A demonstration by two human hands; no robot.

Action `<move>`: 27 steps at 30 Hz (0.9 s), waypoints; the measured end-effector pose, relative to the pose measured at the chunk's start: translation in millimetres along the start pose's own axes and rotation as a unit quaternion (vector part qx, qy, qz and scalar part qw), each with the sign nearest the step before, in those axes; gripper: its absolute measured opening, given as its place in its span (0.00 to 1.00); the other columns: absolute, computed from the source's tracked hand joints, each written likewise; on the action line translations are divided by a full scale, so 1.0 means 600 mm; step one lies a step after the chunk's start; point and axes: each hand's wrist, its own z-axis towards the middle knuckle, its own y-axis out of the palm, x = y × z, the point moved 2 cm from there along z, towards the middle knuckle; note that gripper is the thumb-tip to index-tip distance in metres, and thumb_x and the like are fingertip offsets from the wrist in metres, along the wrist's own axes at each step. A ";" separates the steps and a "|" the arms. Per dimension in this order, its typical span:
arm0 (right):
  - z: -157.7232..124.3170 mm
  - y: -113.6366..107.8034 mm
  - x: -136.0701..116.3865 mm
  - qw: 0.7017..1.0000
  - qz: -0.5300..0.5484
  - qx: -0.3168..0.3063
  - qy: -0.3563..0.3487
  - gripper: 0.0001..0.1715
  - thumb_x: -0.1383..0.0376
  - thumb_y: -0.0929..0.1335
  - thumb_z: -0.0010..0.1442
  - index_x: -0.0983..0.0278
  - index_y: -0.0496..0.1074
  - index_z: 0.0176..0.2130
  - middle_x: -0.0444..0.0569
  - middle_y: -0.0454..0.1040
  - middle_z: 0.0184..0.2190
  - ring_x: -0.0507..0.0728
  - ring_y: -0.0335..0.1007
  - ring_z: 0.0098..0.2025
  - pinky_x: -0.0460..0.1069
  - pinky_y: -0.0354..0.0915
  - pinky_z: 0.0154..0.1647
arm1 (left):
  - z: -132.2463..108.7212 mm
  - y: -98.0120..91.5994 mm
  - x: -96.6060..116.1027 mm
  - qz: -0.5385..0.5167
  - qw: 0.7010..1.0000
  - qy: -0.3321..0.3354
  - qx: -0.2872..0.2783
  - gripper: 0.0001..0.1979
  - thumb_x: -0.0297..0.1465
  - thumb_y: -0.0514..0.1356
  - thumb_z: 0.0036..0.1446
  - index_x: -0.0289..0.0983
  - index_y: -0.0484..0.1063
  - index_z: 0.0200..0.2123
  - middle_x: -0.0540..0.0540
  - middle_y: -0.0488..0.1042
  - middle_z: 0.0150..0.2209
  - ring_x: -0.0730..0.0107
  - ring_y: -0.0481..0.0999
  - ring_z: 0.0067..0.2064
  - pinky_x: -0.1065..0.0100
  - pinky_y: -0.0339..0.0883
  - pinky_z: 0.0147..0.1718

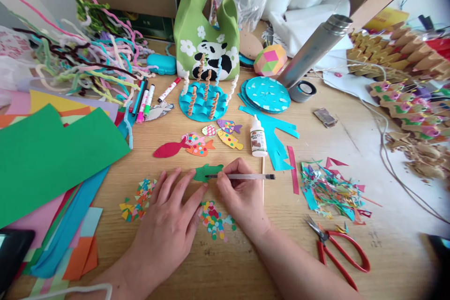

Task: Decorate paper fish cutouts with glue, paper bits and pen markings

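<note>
My right hand (242, 192) grips a pen (249, 176) with a clear barrel and dark end cap, its tip on a green paper fish (207, 172). My left hand (168, 220) lies flat with fingers spread, a fingertip at the fish's left end. Under and beside the left hand are small paper triangles (143, 192) and round paper dots (213, 218). Just beyond lie a red paper fish (170, 148), a yellow spotted fish (230, 140) and several other decorated fish. A white glue bottle (258, 138) stands past my right hand.
Green paper sheets (59, 159) pile up at left, below pipe cleaners (105, 56). A blue disc with twisted posts (204, 103) sits before a panda bag (211, 47). A steel flask (312, 51) leans at right. Red-handled scissors (337, 248) lie near paper scraps (330, 190).
</note>
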 end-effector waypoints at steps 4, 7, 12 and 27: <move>0.001 0.001 0.000 1.000 0.001 -0.008 -0.005 0.08 0.68 0.67 0.53 0.61 0.63 0.25 0.38 0.62 0.19 0.48 0.56 0.19 0.44 0.52 0.18 | 0.001 -0.002 0.001 -0.005 1.000 -0.005 0.002 0.18 0.32 0.53 0.67 0.43 0.70 0.58 0.40 0.66 0.62 0.47 0.60 0.64 0.38 0.56 0.63; 0.002 0.001 0.001 1.000 0.003 -0.011 -0.007 0.08 0.68 0.67 0.53 0.61 0.63 0.25 0.38 0.62 0.19 0.48 0.56 0.19 0.43 0.52 0.18 | 0.002 -0.002 0.001 -0.008 1.000 -0.007 0.006 0.18 0.32 0.53 0.67 0.43 0.70 0.58 0.40 0.66 0.62 0.47 0.60 0.64 0.38 0.56 0.63; 0.002 0.000 0.002 1.000 0.004 -0.002 -0.007 0.08 0.68 0.67 0.53 0.61 0.63 0.25 0.37 0.61 0.19 0.48 0.56 0.19 0.43 0.52 0.18 | 0.002 0.001 0.001 -0.005 1.000 -0.006 0.004 0.18 0.32 0.53 0.67 0.43 0.70 0.58 0.40 0.66 0.62 0.46 0.60 0.65 0.37 0.56 0.63; 0.000 -0.001 0.001 1.000 0.004 -0.002 -0.004 0.08 0.68 0.67 0.52 0.60 0.62 0.24 0.38 0.62 0.18 0.49 0.56 0.19 0.44 0.52 0.18 | -0.003 0.001 -0.002 -0.012 1.000 -0.013 0.000 0.18 0.34 0.53 0.67 0.44 0.71 0.57 0.41 0.66 0.62 0.47 0.60 0.65 0.38 0.55 0.64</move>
